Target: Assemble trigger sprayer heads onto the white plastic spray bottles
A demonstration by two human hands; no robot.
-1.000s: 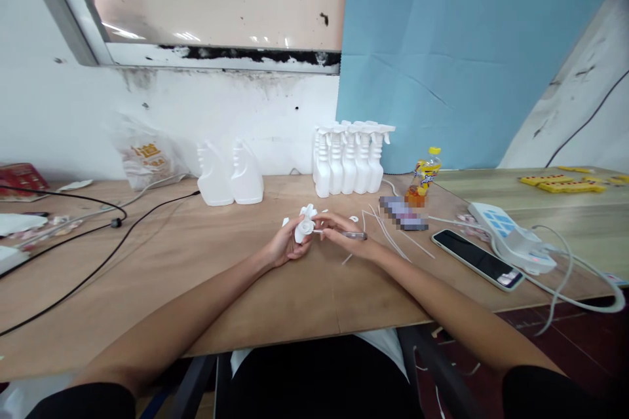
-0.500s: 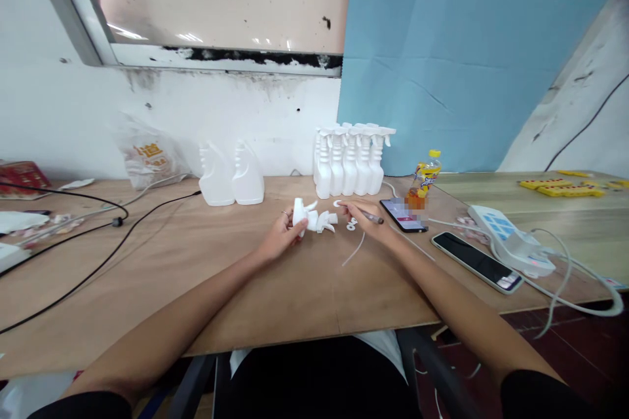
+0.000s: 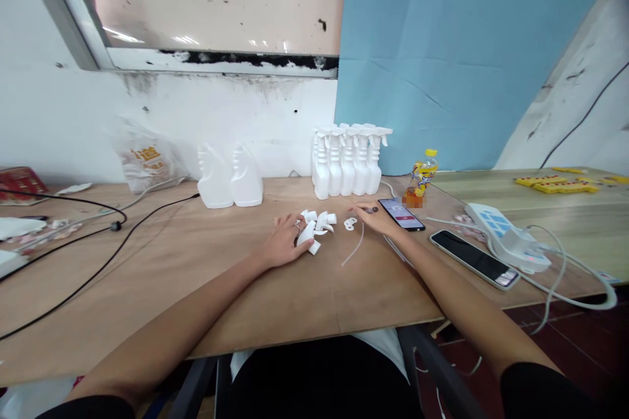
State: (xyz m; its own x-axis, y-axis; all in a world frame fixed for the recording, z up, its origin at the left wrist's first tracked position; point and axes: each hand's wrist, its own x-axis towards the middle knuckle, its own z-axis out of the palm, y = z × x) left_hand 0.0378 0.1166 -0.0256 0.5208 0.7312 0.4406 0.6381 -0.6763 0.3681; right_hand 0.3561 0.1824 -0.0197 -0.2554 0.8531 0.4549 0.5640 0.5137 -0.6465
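My left hand (image 3: 284, 241) rests low over the table, fingers spread around a white trigger spray head (image 3: 306, 234) lying on its side. Thumb and fingers are close to or touching it; a firm hold does not show. More white spray heads (image 3: 325, 220) lie against it. My right hand (image 3: 372, 217) is closed on a slim brown pen-like tool (image 3: 374, 209), its tip hidden by the fingers. Just left of that hand lie several small white ring washers (image 3: 350, 224). A thin clear tube (image 3: 354, 251) lies below them.
White spray bottles with heads (image 3: 347, 167) stand at the back; two headless bottles (image 3: 246, 184) stand left. On the right are two phones (image 3: 400, 214) (image 3: 472, 259), a drink bottle (image 3: 423, 175) and a power strip (image 3: 506, 236). Black cables (image 3: 132, 239) cross the left side.
The spray head my left hand held upright now lies on its side on the table. My right hand has drawn the white ring back to the other washers; the ring at the tool no longer shows separately.
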